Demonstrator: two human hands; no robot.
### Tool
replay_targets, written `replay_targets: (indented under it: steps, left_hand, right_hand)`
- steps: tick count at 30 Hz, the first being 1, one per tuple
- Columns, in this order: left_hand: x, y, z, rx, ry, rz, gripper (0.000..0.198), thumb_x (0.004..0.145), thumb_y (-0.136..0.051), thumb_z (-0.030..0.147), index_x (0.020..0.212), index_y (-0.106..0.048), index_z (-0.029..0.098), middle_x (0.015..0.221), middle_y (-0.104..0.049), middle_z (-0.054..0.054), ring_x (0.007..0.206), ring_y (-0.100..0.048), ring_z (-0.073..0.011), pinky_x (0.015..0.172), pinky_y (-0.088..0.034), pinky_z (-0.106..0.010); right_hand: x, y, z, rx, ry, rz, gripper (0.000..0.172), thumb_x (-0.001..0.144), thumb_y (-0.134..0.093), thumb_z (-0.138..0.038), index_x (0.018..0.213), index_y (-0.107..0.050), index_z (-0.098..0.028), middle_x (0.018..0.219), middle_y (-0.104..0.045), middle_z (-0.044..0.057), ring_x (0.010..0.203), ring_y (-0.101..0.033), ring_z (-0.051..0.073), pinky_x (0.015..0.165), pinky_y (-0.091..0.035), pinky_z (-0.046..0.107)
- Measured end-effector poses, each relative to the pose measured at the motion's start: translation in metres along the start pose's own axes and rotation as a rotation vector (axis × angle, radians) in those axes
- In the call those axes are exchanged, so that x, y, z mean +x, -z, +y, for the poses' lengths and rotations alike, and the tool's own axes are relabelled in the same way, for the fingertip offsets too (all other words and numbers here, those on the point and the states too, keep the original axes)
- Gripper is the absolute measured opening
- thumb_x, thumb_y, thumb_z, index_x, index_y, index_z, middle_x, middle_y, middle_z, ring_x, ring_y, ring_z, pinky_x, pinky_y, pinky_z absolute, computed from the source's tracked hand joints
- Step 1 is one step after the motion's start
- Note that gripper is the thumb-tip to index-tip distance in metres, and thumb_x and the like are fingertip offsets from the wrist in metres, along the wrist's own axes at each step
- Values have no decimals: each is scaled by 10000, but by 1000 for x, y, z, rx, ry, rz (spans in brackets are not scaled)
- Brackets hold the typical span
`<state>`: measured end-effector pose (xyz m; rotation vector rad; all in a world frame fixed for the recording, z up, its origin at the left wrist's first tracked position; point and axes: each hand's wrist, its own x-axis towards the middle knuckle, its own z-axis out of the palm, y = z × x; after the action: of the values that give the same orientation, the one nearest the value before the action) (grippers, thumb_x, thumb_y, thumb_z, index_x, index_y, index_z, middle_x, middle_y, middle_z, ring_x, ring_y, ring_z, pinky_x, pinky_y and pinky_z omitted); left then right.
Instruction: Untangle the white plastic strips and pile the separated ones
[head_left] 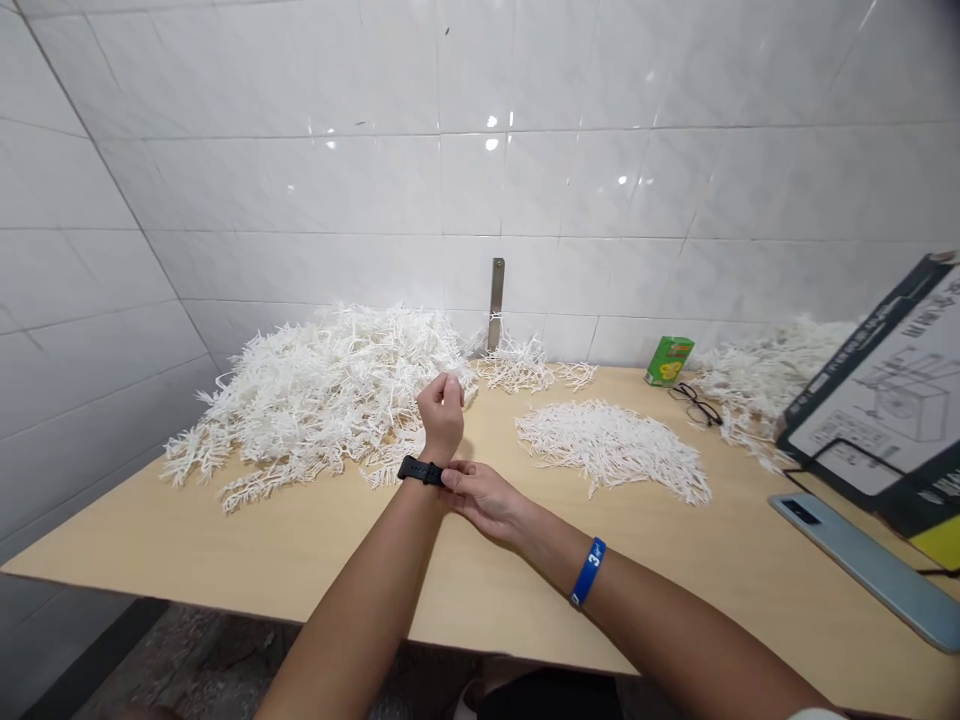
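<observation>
My left hand [442, 416] is curled into a fist above the table, just in front of a large heap of white branching strips [322, 385]. A black watch strap [421, 471] goes round the left wrist. At that wrist, the thumb and fingers of my right hand [484, 500] pinch the strap's right end. A blue wristband [588, 571] circles my right forearm. To the right of both hands lies a flatter pile of thin white strips [611, 448]. Whatever is on the watch's other side is hidden from view.
The pale wooden table [187, 545] meets a tiled wall with a metal bracket [496, 305]. Rightward are a green box [669, 361], eyeglasses [697, 405], another white heap [772, 370], a printed carton [885, 390] and a phone [870, 565]. A small white clump [517, 365] lies near the bracket.
</observation>
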<state>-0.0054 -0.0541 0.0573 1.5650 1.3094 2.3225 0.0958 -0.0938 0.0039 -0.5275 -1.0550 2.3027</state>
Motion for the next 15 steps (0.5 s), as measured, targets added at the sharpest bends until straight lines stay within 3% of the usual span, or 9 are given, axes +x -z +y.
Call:
replay_targets:
  steps: [6, 15]
  left_hand:
    - [-2, 2, 6, 113, -150, -27, 391, 934, -423, 281, 555, -366, 201, 516, -364, 27, 498, -338, -107, 518, -263, -279]
    - [-3, 3, 10, 169, -288, 8, 391, 934, -407, 260, 551, -358, 200, 506, -356, 26, 482, -330, -104, 508, -254, -280]
  right_hand:
    - [-2, 2, -2, -52, -20, 70, 412, 491, -925, -270, 788, -684, -116, 809, -673, 36, 784, -630, 137, 863, -487, 302]
    - [-3, -1, -4, -136, 1, 108, 413, 480, -919, -295, 730, -633, -132, 712, -626, 5, 653, -596, 118, 694, -491, 285]
